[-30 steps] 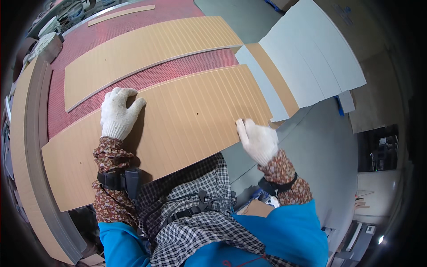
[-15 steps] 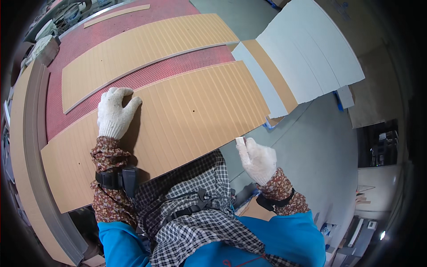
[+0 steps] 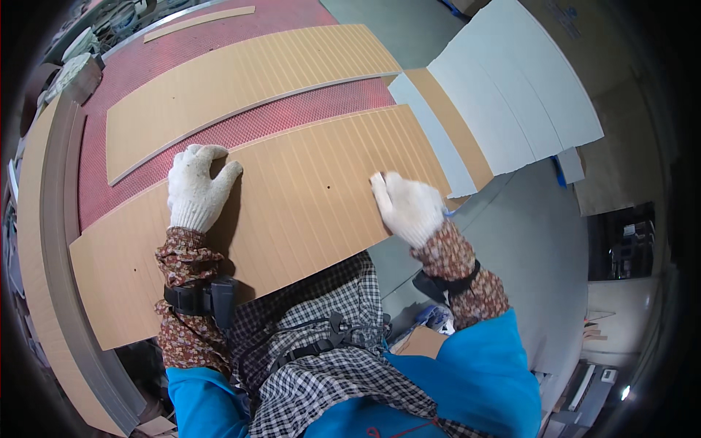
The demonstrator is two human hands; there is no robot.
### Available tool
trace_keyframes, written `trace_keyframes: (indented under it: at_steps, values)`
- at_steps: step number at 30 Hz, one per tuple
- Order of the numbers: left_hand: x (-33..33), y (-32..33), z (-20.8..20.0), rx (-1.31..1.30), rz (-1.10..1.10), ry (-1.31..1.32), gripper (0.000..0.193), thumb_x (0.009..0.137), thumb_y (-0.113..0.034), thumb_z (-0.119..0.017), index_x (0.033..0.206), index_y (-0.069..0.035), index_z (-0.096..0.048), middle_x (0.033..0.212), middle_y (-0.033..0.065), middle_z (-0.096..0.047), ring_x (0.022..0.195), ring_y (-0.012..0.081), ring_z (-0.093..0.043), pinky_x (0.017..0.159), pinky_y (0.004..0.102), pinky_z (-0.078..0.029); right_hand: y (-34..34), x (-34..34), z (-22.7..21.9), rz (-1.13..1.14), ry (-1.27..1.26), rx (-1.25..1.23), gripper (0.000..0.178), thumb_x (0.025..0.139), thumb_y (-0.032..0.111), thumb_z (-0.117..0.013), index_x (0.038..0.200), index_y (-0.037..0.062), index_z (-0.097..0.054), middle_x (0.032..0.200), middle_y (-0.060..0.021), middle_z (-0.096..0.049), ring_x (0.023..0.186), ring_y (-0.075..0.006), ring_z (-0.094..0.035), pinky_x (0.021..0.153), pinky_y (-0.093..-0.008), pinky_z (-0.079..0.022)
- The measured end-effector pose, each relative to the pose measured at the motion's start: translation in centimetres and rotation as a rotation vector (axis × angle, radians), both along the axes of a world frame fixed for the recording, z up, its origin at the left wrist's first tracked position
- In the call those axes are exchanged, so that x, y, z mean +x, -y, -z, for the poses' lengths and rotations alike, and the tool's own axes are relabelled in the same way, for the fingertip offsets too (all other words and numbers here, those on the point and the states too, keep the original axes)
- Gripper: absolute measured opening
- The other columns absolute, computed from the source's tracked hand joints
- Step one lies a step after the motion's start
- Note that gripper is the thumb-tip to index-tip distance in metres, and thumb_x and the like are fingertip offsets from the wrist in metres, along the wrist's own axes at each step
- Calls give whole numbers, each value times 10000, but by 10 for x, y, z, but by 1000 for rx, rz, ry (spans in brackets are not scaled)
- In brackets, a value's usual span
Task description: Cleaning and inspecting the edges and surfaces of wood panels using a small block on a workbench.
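Observation:
A long wood-grain panel (image 3: 292, 212) lies across the table in front of me, with small dark holes in its face. My left hand (image 3: 198, 190), in a white knit glove, rests near the panel's far edge, thumb spread from the fingers. Over the right part of the panel is my right hand (image 3: 409, 206), also gloved, its fingers closed on a small white piece (image 3: 377, 179) whose kind I cannot make out. A second, similar panel (image 3: 248, 95) lies beyond, parallel to the first.
Red textured matting (image 3: 292, 108) covers the table. A bent white-and-brown cardboard sheet (image 3: 504, 95) stands at the right end. Long brown boards (image 3: 55, 241) are stacked at the left, and a thin strip (image 3: 197, 25) lies at the back.
My right hand has moved up and inward from the panel's near edge to over its face, still holding the white piece. The left hand stays in about the same place on the panel.

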State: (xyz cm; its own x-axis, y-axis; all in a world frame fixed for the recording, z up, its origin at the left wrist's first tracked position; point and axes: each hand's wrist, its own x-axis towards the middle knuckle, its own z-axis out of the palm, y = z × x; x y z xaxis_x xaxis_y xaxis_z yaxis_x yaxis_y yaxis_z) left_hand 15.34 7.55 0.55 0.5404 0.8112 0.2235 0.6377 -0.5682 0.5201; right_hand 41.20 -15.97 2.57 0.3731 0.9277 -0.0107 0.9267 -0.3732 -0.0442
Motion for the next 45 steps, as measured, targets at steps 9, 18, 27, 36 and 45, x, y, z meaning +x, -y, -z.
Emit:
trace_keyframes:
  at_steps: [9, 18, 27, 36, 45]
  values:
    - [-1, 2, -4, -20, -11, 17, 343, 877, -311, -778, 1076, -32, -780, 1102, 132, -721, 1125, 343, -635, 1010, 450, -520, -134, 32, -19, 80, 1, -48, 456, 1097, 331, -425, 1065, 21, -758, 1025, -249, -778, 986, -427, -768, 863, -550, -617]
    - [-3, 0, 0, -27, 5, 7, 373, 888, -327, -764, 1109, -27, -779, 1104, 146, -721, 1131, 353, -637, 1015, 451, -521, -118, 19, -26, 17, 51, -90, 420, 1095, 288, -439, 1069, 0, -743, 1019, -246, -775, 966, -416, -772, 803, -526, -633]
    - [-1, 0, 1, -9, 6, 21, 349, 889, -315, -767, 1088, -29, -777, 1100, 142, -722, 1122, 352, -643, 1011, 451, -519, 40, -18, -6, -24, 40, 40, 364, 1108, 321, -511, 947, 35, -669, 624, -185, -682, 565, -361, -712, 500, -458, -553]
    - [-1, 0, 3, -8, 14, 4, 371, 893, -331, -766, 1106, -27, -775, 1096, 143, -721, 1128, 352, -641, 1017, 450, -517, 111, -58, 0, 127, -18, -63, 255, 1076, 272, -602, 946, 61, -661, 615, -129, -656, 510, -326, -674, 455, -436, -517]
    - [0, 0, 2, -22, 4, 0, 367, 888, -326, -770, 1110, -34, -777, 1109, 136, -721, 1142, 350, -637, 1024, 453, -513, 98, -55, -3, -205, 171, 17, 355, 1044, 192, -636, 1334, -12, -636, 917, -128, -664, 624, -276, -686, 473, -411, -524]
